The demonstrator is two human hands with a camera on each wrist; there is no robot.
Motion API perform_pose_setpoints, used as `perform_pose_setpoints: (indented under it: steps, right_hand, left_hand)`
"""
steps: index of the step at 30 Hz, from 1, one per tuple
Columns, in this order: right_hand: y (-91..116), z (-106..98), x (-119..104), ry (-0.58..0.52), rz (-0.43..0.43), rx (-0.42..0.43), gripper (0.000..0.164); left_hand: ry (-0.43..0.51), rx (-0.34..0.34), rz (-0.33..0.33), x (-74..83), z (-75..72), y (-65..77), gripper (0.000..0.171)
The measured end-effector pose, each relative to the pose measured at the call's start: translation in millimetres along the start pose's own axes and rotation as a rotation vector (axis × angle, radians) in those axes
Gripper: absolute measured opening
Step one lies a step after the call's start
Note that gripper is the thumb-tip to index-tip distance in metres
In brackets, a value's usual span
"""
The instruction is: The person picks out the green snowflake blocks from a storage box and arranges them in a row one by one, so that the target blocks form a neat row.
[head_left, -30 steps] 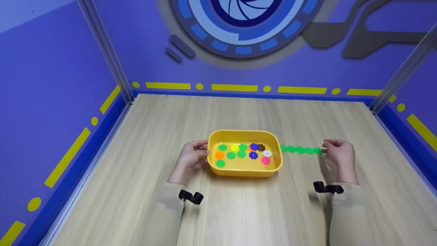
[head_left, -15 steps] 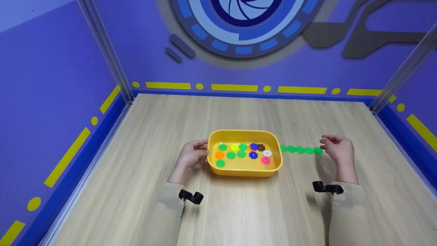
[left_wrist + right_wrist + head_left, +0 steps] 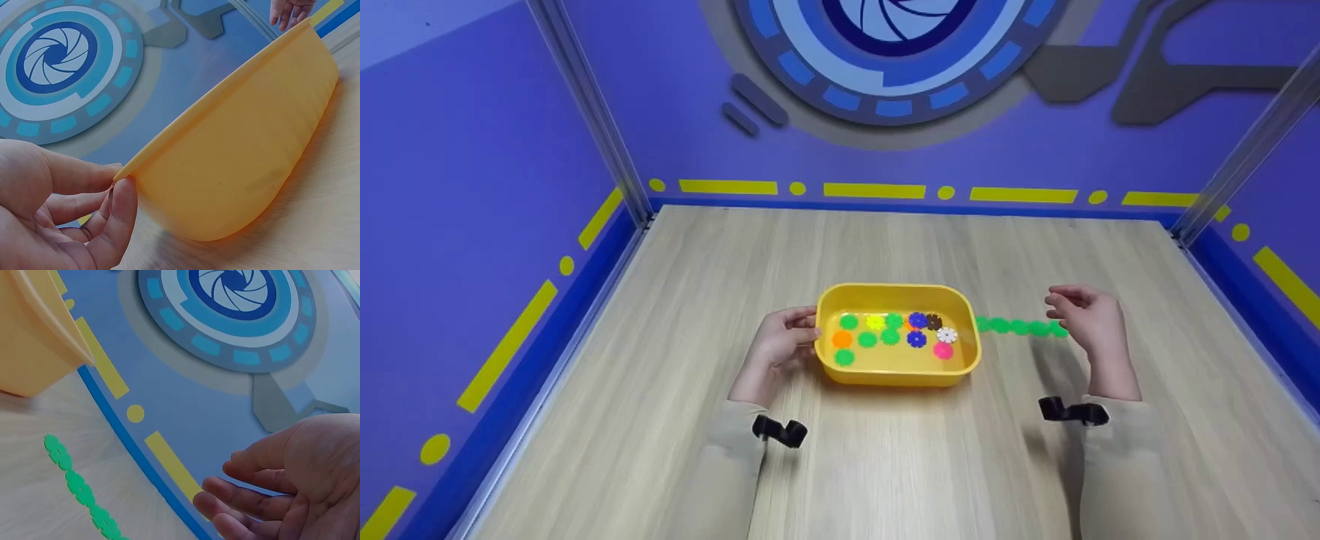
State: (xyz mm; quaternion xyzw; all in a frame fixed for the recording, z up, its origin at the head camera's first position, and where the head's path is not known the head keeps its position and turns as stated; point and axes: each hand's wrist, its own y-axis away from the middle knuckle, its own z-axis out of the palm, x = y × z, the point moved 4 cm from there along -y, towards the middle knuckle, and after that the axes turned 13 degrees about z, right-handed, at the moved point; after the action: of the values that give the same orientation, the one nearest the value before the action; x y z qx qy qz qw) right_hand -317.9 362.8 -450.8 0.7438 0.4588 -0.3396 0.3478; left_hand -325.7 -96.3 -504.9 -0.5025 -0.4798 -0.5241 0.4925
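Note:
My left hand (image 3: 780, 341) pinches the left rim of a yellow plastic tub (image 3: 897, 378); thumb and fingers meet over that rim in the left wrist view. Inside the tub lie several notched plastic discs, among them an orange disc (image 3: 842, 340), a white disc (image 3: 946, 335) and a pink disc (image 3: 943, 351). To the tub's right, a row of green notched discs (image 3: 1018, 327) lies on the table. My right hand (image 3: 1093, 319) hovers over the right end of that row, fingers loosely bent and holding nothing, as the right wrist view (image 3: 281, 484) bears out.
The wooden tabletop (image 3: 885, 465) is bounded by a purple-blue back wall (image 3: 885, 165) and side panels with yellow markings. Metal posts (image 3: 592, 112) stand at the back corners. A black wrist mount (image 3: 1072, 411) sits on each sleeve.
My right hand has lifted away from the right end of the green row and shifted slightly left and farther back. The left hand and the tub have stayed in place.

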Motion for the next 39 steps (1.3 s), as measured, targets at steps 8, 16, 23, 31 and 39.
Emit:
perform_pose_setpoints:
  steps: [8, 16, 23, 31, 39]
  right_hand:
    - [10, 14, -17, 0.015, -0.048, -0.068, 0.045]
    - [19, 29, -27, 0.058, -0.079, -0.081, 0.045]
    - [26, 42, -35, 0.076, -0.093, -0.116, 0.043]
    - [31, 59, -44, 0.095, -0.106, -0.160, 0.041]
    - [36, 71, -49, 0.097, -0.104, -0.195, 0.040]
  left_hand:
    - [0.003, 0.002, 0.001, -0.4, 0.0, -0.5, 0.046]
    - [0.002, 0.003, -0.004, -0.8, 0.1, -0.4, 0.048]
    - [-0.011, 0.005, 0.008, -1.3, 0.2, -1.4, 0.048]
    - [0.018, 0.010, 0.003, -1.0, 0.5, -0.3, 0.046]
    - [0.027, 0.006, 0.011, -1.7, 0.7, -0.2, 0.047]
